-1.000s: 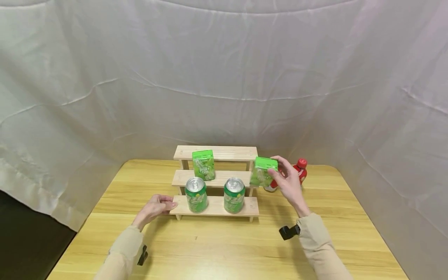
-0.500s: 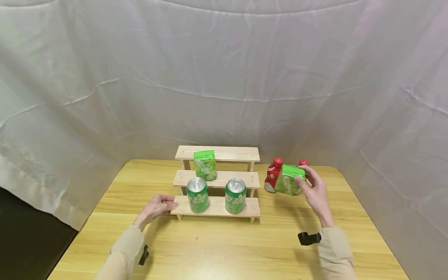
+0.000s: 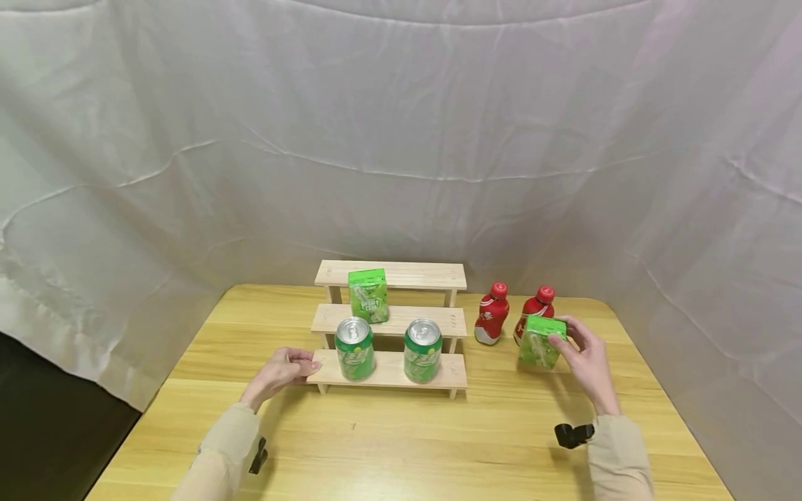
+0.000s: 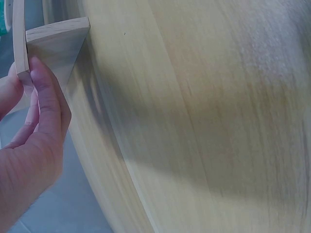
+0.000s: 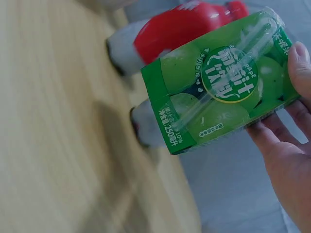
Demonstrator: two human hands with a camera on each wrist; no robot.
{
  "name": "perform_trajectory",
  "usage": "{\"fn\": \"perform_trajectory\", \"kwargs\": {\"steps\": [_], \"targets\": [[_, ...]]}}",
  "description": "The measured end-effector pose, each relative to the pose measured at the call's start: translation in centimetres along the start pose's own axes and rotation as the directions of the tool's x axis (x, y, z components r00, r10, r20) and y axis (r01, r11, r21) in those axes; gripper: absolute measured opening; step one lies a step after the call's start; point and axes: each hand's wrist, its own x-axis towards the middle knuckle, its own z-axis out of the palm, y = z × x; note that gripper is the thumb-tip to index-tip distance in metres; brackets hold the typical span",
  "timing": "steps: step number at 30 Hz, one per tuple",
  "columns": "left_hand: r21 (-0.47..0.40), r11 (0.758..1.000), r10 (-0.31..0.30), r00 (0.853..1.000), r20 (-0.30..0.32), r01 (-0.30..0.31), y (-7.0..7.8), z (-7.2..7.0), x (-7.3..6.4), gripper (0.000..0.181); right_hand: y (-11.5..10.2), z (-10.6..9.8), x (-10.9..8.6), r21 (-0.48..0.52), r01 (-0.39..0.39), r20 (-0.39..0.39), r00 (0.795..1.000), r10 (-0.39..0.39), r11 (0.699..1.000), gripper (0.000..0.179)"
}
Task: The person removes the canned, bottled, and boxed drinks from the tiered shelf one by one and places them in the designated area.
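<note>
My right hand [image 3: 585, 355] grips a green grape juice carton [image 5: 223, 80] near its top, thumb on the front face with the straw. In the head view the carton overlaps the right one of two red-capped bottles [image 3: 535, 310]; its base is close over the table. My left hand [image 3: 283, 372] pinches the left end of the lowest step of a three-step wooden rack [image 3: 388, 367], thumb on top and fingers beneath, as the left wrist view shows. Two green soda cans [image 3: 355, 351] stand on that step. A second green juice carton [image 3: 368, 298] stands on the middle step, left side.
The other red bottle [image 3: 492, 314] stands between the rack and the right bottle. The rack's top step [image 3: 407, 274] bears nothing. A grey curtain [image 3: 401, 139] hangs behind and beside the wooden table [image 3: 401, 445].
My right hand has carried the juice carton from the right end of the middle step rightward and down, in front of the red bottles. The left hand stays on the rack.
</note>
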Motion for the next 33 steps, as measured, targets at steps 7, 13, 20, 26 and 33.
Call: {"fn": "perform_trajectory", "kwargs": {"steps": [7,13,20,26,33], "targets": [[0.011,1.000,-0.004,1.000,-0.011,0.004,-0.1,0.0,0.1,0.044,1.7,-0.4,-0.1,-0.049,-0.004,0.047,0.999,0.006,0.999,0.035],[0.010,1.000,-0.026,0.999,-0.025,0.026,0.1,0.1,0.0,0.044,2.6,-0.9,0.1,-0.087,-0.061,0.087,0.994,0.069,0.994,0.042],[0.009,1.000,-0.017,1.000,-0.017,0.017,0.1,0.1,-0.1,0.045,3.3,-2.0,0.6,-0.214,-0.124,0.127,0.980,0.153,0.969,0.044],[-0.027,0.999,0.030,0.999,0.022,-0.030,-0.1,-0.3,-0.2,0.046,3.7,-2.8,0.5,-0.048,-0.174,0.154,0.972,0.180,0.984,0.046],[0.012,1.000,-0.006,1.000,-0.014,0.006,0.3,0.0,-0.3,0.044,4.3,-2.0,0.0,0.287,-0.194,0.126,0.978,0.164,0.938,0.044]]}}
